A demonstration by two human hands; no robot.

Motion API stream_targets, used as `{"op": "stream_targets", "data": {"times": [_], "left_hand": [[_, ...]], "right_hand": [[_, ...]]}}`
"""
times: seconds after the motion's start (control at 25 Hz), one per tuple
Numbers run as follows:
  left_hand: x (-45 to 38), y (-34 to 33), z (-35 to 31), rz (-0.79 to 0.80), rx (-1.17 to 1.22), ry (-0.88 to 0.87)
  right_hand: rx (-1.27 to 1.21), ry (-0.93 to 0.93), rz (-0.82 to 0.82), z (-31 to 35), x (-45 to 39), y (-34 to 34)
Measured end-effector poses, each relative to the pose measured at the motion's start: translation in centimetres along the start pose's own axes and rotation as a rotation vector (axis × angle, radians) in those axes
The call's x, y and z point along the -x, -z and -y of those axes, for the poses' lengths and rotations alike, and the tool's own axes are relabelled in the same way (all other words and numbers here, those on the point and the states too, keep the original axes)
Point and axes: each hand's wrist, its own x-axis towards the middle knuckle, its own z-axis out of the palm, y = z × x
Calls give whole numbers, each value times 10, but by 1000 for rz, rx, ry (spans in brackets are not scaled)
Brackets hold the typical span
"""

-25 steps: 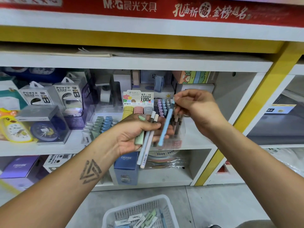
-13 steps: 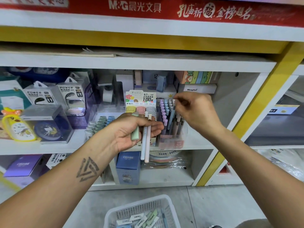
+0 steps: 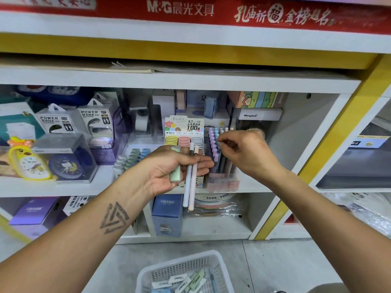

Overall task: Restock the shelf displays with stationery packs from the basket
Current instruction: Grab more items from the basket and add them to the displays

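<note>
While restocking: left hand [image 3: 169, 166] grasps two pale slim pens [image 3: 191, 176] and a green eraser pack [image 3: 176, 172].
Right hand [image 3: 243, 153]: pinched, contents unclear.
Tip: seat pens upright in clear pen display [image 3: 220, 166].

2 pens [image 3: 191, 176], 1 green pack [image 3: 175, 166] (left grip); 2 power-bank boxes [image 3: 97, 121]; 1 basket [image 3: 182, 271].

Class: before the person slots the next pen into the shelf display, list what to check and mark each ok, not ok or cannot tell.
1. Left hand holds stock: ok, two pens and a green pack.
2. Right hand free to take a pen: cannot tell, fingertips pinched at the pen display.
3. Display has a spare slot: cannot tell, the hands hide part of it.
4. Pens gripped securely: ok, though their lower ends hang below the palm.
5. Basket within view with stock left: ok.
</note>
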Motion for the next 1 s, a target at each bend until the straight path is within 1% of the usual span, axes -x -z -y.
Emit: {"op": "stream_targets", "data": {"times": [0.08, 0.12, 0.2, 0.24, 0.28, 0.32, 0.36, 0.44, 0.48, 0.52, 0.56, 0.6, 0.68, 0.76, 0.8, 0.84, 0.92, 1.0], "left_hand": [[3, -2, 0, 44, -29, 8], [4, -2, 0, 74, -45, 12], [6, -3, 1, 106, -58, 10], [5, -3, 1, 125, -58, 10], [5, -4, 2, 146, -59, 7], [4, -5, 2, 166, -62, -1], [4, -7, 3, 183, -66, -10], [3, -12, 4, 201, -73, -30], [2, -14, 5, 205, -74, -36], [2, -16, 6, 208, -73, -41], [2, -17, 6, 208, -62, -41], [1, -18, 7, 204, -43, -42], [-1, -17, 6, 146, -24, -61], [-4, -15, 6, 26, -47, -71], [-5, -14, 6, -27, -54, -62], [-6, -13, 6, -61, -48, -49], [-6, -13, 6, -75, -17, -22], [-6, -14, 6, -56, -14, -6]], "right_hand": [[12, -103, 59, -4, 1, -2], [59, -114, 96, -4, 1, -3], [149, -57, 147, -1, -1, -3], [137, -45, 135, 0, -2, -3], [61, -90, 99, 3, -4, -1], [-69, -181, 61, 7, -6, 3], [-218, -291, 55, 9, -7, 6], [-495, -472, 151, 16, -9, 10], [-593, -527, 202, 19, -8, 11], [-672, -558, 217, 20, -8, 13], [-736, -581, 190, 21, -8, 16], [-793, -603, 127, 19, -9, 21], [-882, -633, -93, 11, -11, 35], [-842, -590, -313, 3, -11, 48], [-779, -552, -365, 0, -10, 51], [-702, -511, -372, -2, -8, 51], [-526, -432, -277, -4, -2, 46], [-302, -345, -122, -6, 6, 38]]}}
